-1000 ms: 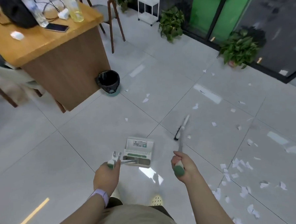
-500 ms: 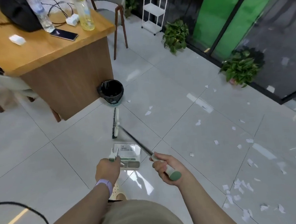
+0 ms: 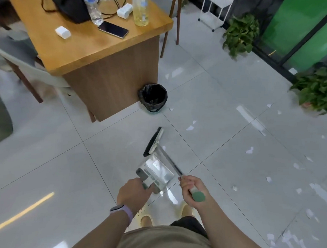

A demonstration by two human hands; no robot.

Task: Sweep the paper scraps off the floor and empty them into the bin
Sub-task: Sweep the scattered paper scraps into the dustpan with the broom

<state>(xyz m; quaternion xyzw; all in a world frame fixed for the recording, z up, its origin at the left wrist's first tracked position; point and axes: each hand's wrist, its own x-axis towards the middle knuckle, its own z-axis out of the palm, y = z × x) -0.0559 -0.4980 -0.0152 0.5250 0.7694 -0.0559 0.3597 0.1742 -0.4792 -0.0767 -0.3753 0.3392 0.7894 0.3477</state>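
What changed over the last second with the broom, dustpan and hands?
The broom head swung from out on the right, among the scraps, across to the left, and now sits just beyond the dustpan, pointing toward the bin. The dustpan turned slightly. Unchanged: right hand grips the broom handle, left hand grips the dustpan handle; scraps lie on the floor to the right.

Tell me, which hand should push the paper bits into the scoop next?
Probably the right hand. It grips the broom handle, and most paper scraps lie on the right side of the floor. The left hand holds the dustpan, so it is busy keeping that steady.
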